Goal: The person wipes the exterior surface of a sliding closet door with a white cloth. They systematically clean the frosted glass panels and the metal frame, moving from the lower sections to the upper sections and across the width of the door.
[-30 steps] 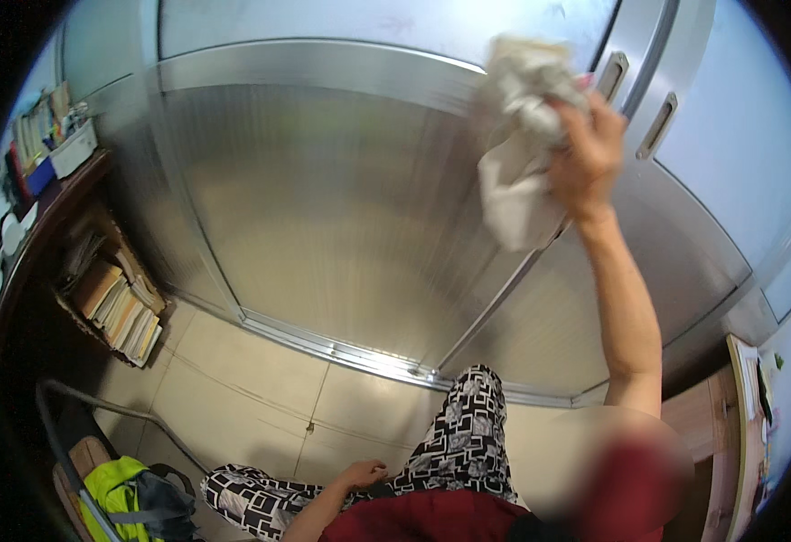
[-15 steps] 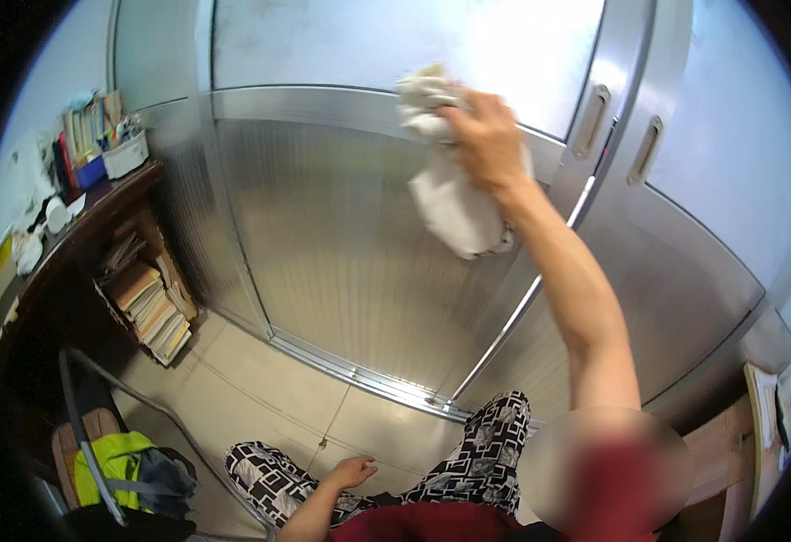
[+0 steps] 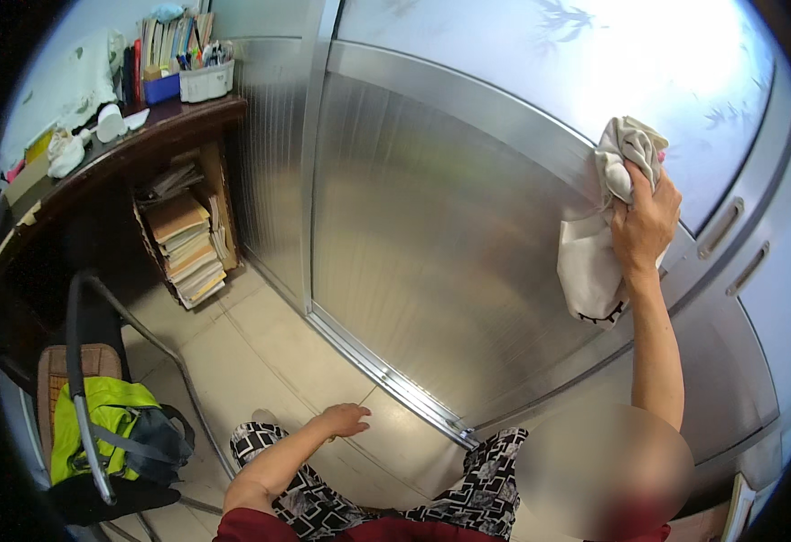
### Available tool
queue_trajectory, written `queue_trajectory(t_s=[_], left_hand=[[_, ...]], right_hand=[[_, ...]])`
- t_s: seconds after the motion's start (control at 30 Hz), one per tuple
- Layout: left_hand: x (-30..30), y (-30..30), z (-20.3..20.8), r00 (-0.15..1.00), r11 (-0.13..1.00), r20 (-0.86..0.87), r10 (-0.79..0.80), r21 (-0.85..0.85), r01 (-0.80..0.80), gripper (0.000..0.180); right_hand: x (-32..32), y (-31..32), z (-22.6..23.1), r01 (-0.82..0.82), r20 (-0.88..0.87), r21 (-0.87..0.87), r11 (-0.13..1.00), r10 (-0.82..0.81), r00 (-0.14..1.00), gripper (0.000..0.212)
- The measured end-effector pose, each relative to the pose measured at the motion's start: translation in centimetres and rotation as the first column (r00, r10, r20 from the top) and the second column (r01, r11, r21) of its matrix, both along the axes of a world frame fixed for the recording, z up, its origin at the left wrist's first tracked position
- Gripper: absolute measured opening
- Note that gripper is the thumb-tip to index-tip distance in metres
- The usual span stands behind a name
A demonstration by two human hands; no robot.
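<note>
My right hand is closed around a crumpled off-white cloth. It presses the bunched top of the cloth to the sliding door, where the metal crossrail meets the frosted upper glass. The rest of the cloth hangs down over the ribbed lower panel, a dark trim showing at its bottom edge. Low in front of my patterned trousers, my left hand hovers empty, its fingers loosely stretched out.
Two recessed handles sit right of the cloth, one a door handle. At left, a dark desk bears books and a white pen box; stacked papers fill its shelf. A chair holds a lime-green backpack. A metal floor track runs beneath the door.
The view has swung left, so the door and desk sit farther right in the picture. My right hand, still holding the cloth, is closer to the door handle. My left hand has risen slightly.
</note>
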State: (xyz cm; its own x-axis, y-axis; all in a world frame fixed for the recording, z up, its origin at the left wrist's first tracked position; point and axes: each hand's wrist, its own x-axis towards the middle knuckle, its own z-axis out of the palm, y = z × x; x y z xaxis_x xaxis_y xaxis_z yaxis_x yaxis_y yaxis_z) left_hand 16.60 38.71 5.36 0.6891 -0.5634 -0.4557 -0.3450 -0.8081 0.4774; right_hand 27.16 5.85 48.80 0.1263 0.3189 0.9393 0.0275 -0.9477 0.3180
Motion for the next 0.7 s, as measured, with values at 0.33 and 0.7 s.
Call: queue_trajectory(t_s=[0.33, 0.7], left_hand=[[-1.7, -4.7, -0.3, 0.918, 0.908, -0.038, -0.394, -0.17, 0.383, 0.034], [4.2, -0.9, 5.1, 0.983, 0.982, -0.084, -0.164, -0.105, 0.154, 0.04]], right_hand=[[13.6, 18.6, 0.9, -0.108, 0.018, -0.196, 0.975, 0.113, 0.993, 0.029], [23.4, 35.8, 2.1, -0.139, -0.171, -0.156, 0.978, 0.111, 0.979, 0.019]])
